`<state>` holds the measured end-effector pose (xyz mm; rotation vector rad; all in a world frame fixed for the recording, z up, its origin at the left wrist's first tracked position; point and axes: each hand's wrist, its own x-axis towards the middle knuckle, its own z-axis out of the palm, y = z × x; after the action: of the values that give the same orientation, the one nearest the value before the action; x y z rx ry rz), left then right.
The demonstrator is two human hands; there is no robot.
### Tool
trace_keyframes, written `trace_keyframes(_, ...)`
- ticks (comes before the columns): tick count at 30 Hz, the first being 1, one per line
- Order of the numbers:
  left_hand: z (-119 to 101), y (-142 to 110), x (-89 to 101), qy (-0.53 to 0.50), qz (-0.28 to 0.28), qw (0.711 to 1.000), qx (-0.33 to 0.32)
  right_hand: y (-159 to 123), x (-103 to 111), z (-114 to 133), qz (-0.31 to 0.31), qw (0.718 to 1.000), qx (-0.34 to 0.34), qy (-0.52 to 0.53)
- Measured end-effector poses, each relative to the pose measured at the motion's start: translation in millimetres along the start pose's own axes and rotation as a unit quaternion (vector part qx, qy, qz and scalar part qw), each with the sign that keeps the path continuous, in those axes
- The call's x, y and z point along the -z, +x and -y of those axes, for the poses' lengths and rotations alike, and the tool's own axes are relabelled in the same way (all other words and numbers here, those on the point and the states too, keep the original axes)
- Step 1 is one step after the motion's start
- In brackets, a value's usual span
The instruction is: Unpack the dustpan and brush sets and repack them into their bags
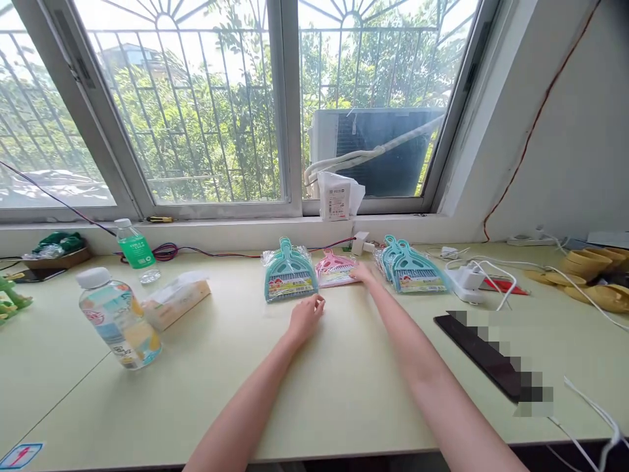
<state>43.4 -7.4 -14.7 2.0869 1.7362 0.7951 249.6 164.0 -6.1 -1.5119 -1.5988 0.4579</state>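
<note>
A pink mini dustpan and brush set (335,269) in clear wrapping lies between two teal groups. My right hand (362,272) has its fingers closed at the pink set's right edge. My left hand (307,316) rests just in front of the left teal dustpan and brush stack (291,275); its fingers are loosely bent and apart, with nothing seen in them. To the right of my right hand lie more wrapped teal dustpan and brush sets (417,270), overlapping one another.
On the left stand a large drink bottle (120,321), a green-labelled bottle (137,252) and a tissue pack (177,301). A dark flat device (476,357), a white charger (464,282) and cables lie right. Yellow pieces (590,269) sit far right. Windows line the back.
</note>
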Motion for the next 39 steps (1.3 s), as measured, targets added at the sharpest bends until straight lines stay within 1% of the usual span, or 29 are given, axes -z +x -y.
trace_keyframes(3,0,-1,1.9,0.009,0.006,1.000,-0.008,-8,-12,9,-0.015,0.998,-0.039,-0.055)
trace_keyframes(5,-2,-1,3.4,0.014,0.005,1.000,-0.016,-18,-9,11,-0.035,0.995,-0.027,-0.088)
trace_keyframes(7,-3,-1,4.1,0.020,0.005,1.000,-0.018,-28,4,9,-0.081,0.985,0.016,-0.153)
trace_keyframes(9,-4,0,3.9,0.023,0.007,1.000,-0.017,-35,28,3,-0.135,0.957,0.055,-0.250)
trace_keyframes(10,-4,0,3.6,0.024,0.008,1.000,-0.018,-37,42,-2,-0.151,0.940,0.058,-0.300)
trace_keyframes(11,-4,1,3.2,0.025,0.009,0.999,-0.021,-39,57,-7,-0.153,0.925,0.044,-0.344)
trace_keyframes(12,-4,1,2.9,0.026,0.009,0.999,-0.026,-40,71,-13,-0.139,0.912,0.019,-0.384)
trace_keyframes(13,-4,1,2.7,0.026,0.008,0.999,-0.030,-42,84,-19,-0.106,0.903,-0.011,-0.417)
trace_keyframes(15,-4,1,2.6,0.028,0.008,0.999,-0.038,-44,103,-29,-0.012,0.891,-0.057,-0.451)
trace_keyframes(16,-4,1,2.8,0.028,0.008,0.999,-0.041,-46,110,-32,0.027,0.887,-0.066,-0.456)
trace_keyframes(17,-4,0,3.0,0.030,0.008,0.999,-0.043,-47,113,-33,0.052,0.886,-0.062,-0.457)
trace_keyframes(18,-4,0,3.2,0.030,0.008,0.999,-0.044,-48,115,-33,0.061,0.886,-0.050,-0.457)
trace_keyframes(19,-4,0,3.4,0.030,0.007,0.999,-0.045,-49,116,-31,0.056,0.888,-0.036,-0.456)
trace_keyframes(22,-4,1,4.1,0.003,0.009,0.999,-0.036,-50,114,-12,0.021,0.893,-0.002,-0.450)
trace_keyframes(23,-5,1,4.7,-0.025,0.012,0.999,-0.028,-51,113,-2,0.002,0.897,0.012,-0.441)
trace_keyframes(25,-6,3,6.9,-0.124,0.025,0.992,-0.008,-58,108,21,-0.055,0.910,0.058,-0.407)
trace_keyframes(26,-7,4,8.7,-0.191,0.034,0.981,0.001,-64,104,34,-0.088,0.915,0.092,-0.383)
trace_keyframes(27,-8,5,11.0,-0.264,0.046,0.963,0.008,-73,98,48,-0.113,0.917,0.129,-0.360)
trace_keyframes(29,-11,7,16.2,-0.407,0.070,0.911,0.016,-98,80,73,-0.132,0.912,0.219,-0.321)
trace_keyframes(31,-14,7,20.9,-0.511,0.077,0.856,0.019,-127,57,92,-0.115,0.895,0.311,-0.298)
trace_keyframes(32,-15,7,22.6,-0.542,0.070,0.837,0.023,-141,45,98,-0.099,0.882,0.354,-0.296)
trace_keyframes(33,-16,7,23.6,-0.560,0.055,0.826,0.030,-154,34,102,-0.078,0.865,0.393,-0.301)
trace_keyframes(34,-16,6,23.9,-0.566,0.035,0.823,0.040,-165,24,103,-0.064,0.851,0.421,-0.307)
trace_keyframes(36,-18,4,23.1,-0.561,-0.011,0.825,0.057,-180,13,102,-0.038,0.834,0.455,-0.310)
trace_keyframes(37,-18,3,22.3,-0.560,-0.031,0.826,0.061,-184,11,99,-0.028,0.832,0.462,-0.307)
trace_keyframes(39,-20,2,20.6,-0.569,-0.055,0.818,0.061,-186,13,94,-0.013,0.843,0.453,-0.289)
